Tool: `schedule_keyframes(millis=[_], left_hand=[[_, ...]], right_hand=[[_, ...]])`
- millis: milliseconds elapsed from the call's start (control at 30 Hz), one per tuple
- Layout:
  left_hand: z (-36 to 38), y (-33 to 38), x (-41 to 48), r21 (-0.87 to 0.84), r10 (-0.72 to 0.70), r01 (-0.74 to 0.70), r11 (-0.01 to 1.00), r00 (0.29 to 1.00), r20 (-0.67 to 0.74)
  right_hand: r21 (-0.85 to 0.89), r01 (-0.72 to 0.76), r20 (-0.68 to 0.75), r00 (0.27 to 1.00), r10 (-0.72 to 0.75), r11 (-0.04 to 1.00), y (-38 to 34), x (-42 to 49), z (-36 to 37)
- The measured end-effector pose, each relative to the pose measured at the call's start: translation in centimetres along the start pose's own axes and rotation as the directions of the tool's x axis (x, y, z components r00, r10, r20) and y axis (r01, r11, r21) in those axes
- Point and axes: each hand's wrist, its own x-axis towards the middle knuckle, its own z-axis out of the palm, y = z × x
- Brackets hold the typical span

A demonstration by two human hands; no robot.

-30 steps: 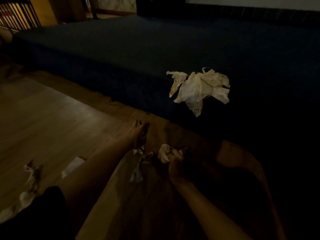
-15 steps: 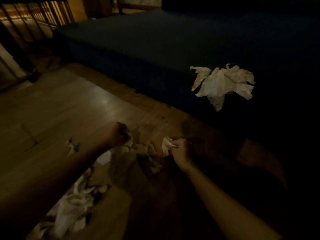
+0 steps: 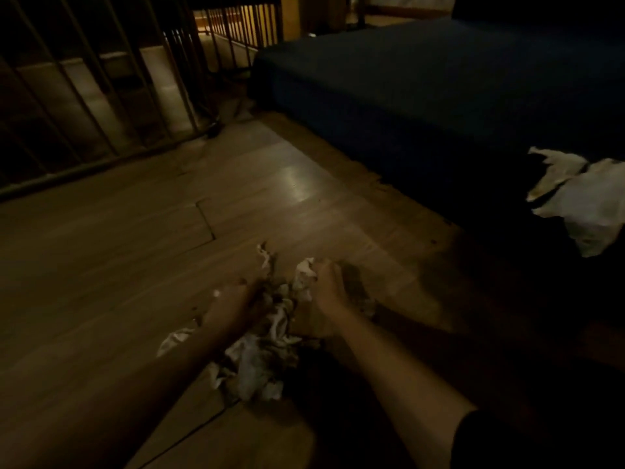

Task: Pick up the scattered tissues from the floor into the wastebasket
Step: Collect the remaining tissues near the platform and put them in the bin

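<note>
The room is dim. On the wooden floor (image 3: 101,265), both bare forearms reach forward toward a heap of crumpled tissues (image 3: 260,360) lying low in the middle of the view, between the two arms. The right hand (image 3: 329,286) is clenched around a white tissue wad (image 3: 304,275), which sticks out at the hand's 9 o'clock side. The left hand (image 3: 233,306) rests down among the tissues at the upper end of the heap; its fingers are lost in shadow and blur, so whether it is grasping anything cannot be told. A small torn tissue scrap (image 3: 265,257) lies on the boards at about 12 o'clock from the heap, just beyond the hands. Another flattened tissue piece (image 3: 174,340) shows at the left forearm's 9 o'clock side, partly hidden under the arm.

At 2 o'clock from the hands stands a low dark blue bed (image 3: 422,89), its near edge running diagonally across the floor. On its side, at the far right at about 3 o'clock, a bunch of pale tissues (image 3: 581,194) lies spread, well apart from the floor heap. A railing of slim bars (image 3: 84,96) fills the upper left, at 10 o'clock. No wastebasket can be made out.
</note>
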Motion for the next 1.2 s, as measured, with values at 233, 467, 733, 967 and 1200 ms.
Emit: schedule_keyframes(millis=[233,467,733,967,1200], left_hand=[[2.1,2.0,-4.2,0.199,0.015,-0.059,0.978,0.976,0.215],[0.3,1.2,-4.6,-0.061,0.154,-0.149,0.987,0.985,0.083],[-2.7,-3.7,-7.2,-0.286,-0.155,0.075,0.955,0.952,-0.266],[-0.9,-6.1,-9.3,-0.141,-0.245,0.25,0.958,0.968,0.057],[0.5,-4.6,-7.9,0.017,-0.22,0.22,0.975,0.958,0.187]], right_hand=[[-0.233,0.093,0.162,0.985,-0.055,0.968,-0.1,-0.5,3.0],[0.061,-0.007,0.072,0.997,0.002,0.998,-0.9,-3.4,0.3],[0.212,0.01,-0.007,1.0,-0.009,0.977,-5.0,-3.9,0.9],[-0.276,0.232,0.4,0.91,-0.107,0.933,-4.8,-2.9,4.5],[-0.308,0.328,0.313,0.921,-0.23,0.893,-3.9,-4.2,6.1]])
